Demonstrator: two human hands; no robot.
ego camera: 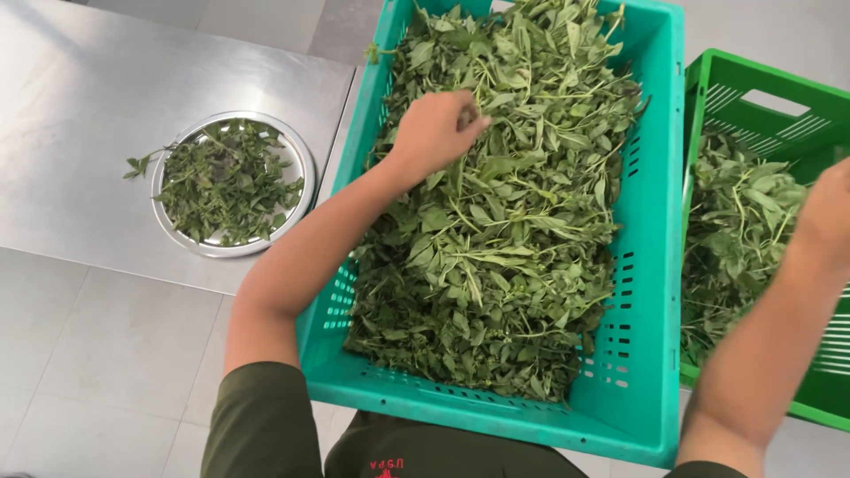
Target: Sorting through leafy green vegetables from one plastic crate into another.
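Two crates of leafy green sprigs are in view; the teal crate (651, 265), heaped nearly to its rim with leafy stems (505, 248), is held close against the person's body, and the green crate (797, 106) just beside it on the right carries a lower pile of the same greens (735, 239). The left hand (434, 131) is laid on the heap in the teal crate, fingers curled and pinched into a few sprigs near the top; the right hand (828, 212) is raised over the green crate, cut off by the frame edge, so whether it is open or closed cannot be told. The sprigs are judged light, limp and easily bruised; they tangle, so a small bunch would best be taken by the stems rather than the leaves. A round steel tray (297, 155) with a thin scatter of sprigs is set on a brushed steel table (80, 97) to the left, well apart from the hands; pale floor tiles (97, 354) are seen below.
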